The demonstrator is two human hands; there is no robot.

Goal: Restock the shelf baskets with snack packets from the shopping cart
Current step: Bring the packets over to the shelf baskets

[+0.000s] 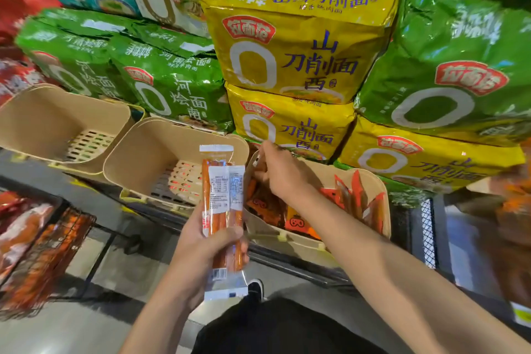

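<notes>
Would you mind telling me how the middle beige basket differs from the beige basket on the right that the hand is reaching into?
The middle basket holds no packets, so its slotted floor shows; the right basket holds orange snack packets that hide its floor. The right hand reaches into the right basket; no hand touches the middle basket. Both are beige and sit on the same shelf.

Both my forearms are bare right up to the bottom edge of the view, with no sleeves, watch or rings on my left hand (211,241) or my right hand (280,171). Below them I wear black clothing (275,327), plain and unmarked. One dark shoe (255,288) with a pale sole edge peeks out.
</notes>
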